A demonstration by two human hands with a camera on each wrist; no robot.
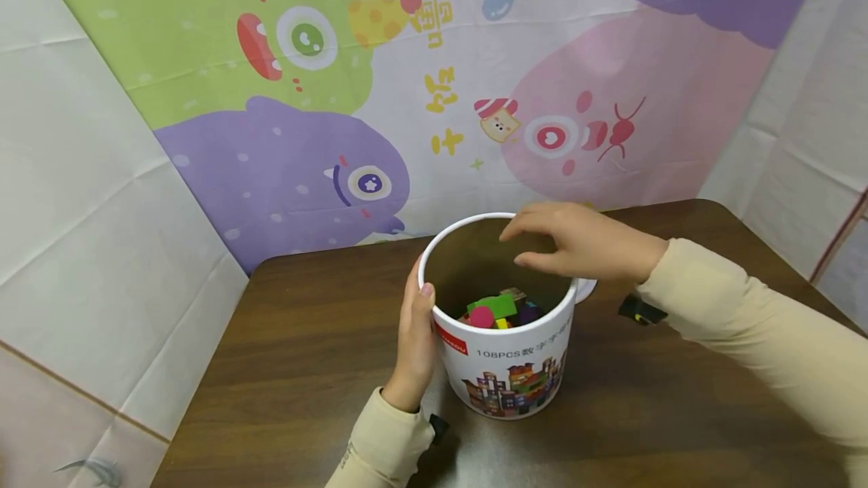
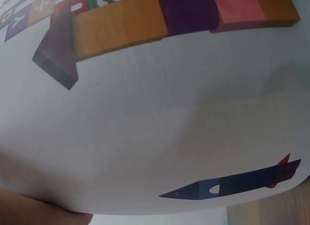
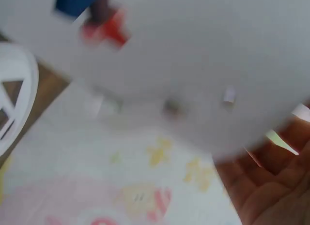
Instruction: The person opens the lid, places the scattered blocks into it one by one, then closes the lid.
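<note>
A white bucket printed with "108PCS" and colourful block pictures stands upright on the table. Inside, near its bottom, lie several coloured blocks, among them a green block and a round pink block. My left hand holds the bucket's left side, its thumb by the rim. Over the right part of the rim is my right hand, fingers bent loosely above the opening and nothing between them. The bucket's printed wall fills most of the left wrist view. The right wrist view is blurred.
A brown wooden table bears the bucket. Behind it hangs a cloth with cartoon monsters, and pale sheets hang at both sides. A white curved piece juts out at the bucket's right.
</note>
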